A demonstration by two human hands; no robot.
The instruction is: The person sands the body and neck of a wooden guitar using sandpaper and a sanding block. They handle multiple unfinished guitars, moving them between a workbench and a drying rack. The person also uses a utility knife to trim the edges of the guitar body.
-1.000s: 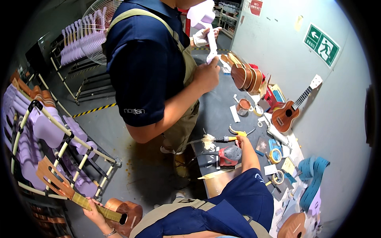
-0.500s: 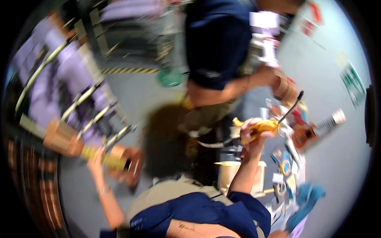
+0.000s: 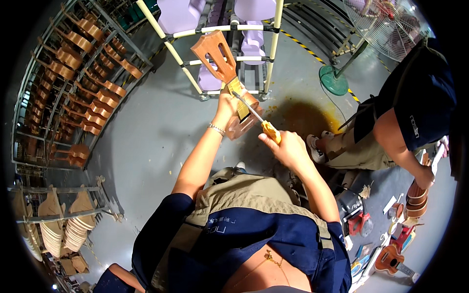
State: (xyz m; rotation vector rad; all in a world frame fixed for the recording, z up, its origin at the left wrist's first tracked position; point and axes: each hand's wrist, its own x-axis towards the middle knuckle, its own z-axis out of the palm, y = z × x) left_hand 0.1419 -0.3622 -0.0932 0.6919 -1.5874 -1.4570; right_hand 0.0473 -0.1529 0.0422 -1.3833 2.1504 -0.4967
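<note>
L hand (image 3: 225,103): fingers wrapped snug round neck of brown ukulele (image 3: 233,84), nr its body; bracelet (image 3: 216,129) on wrist.
R hand (image 3: 288,150): firm grip on yellow air blow gun (image 3: 271,132).
Ukulele pos.: held up over floor (image 3: 146,132) in front of wearer; slotted headstock (image 3: 215,54) pts away & slightly L, body (image 3: 243,128) nearer; yellow-covered fretboard.
Nozzle (image 3: 249,107): long, thin, crosses over fretboard, tip just beside L hand; contact or not, can't tell.
Rack ahead: cream-tube rack (image 3: 279,12) w/ lilac instrument bodies (image 3: 181,14).
L side: metal rack (image 3: 128,41) of brown ukuleles (image 3: 95,117); pale wood pieces (image 3: 80,202) hung below.
Fan: wire-cage floor fan (image 3: 386,24), green base, far R.
Co-worker: navy shirt (image 3: 415,97); co-worker's hand (image 3: 424,177) at stacked brown bodies (image 3: 416,201), grip can't tell.
Bench (image 3: 378,195), R: red/grey sander (image 3: 359,223), small ukulele (image 3: 388,259).
</note>
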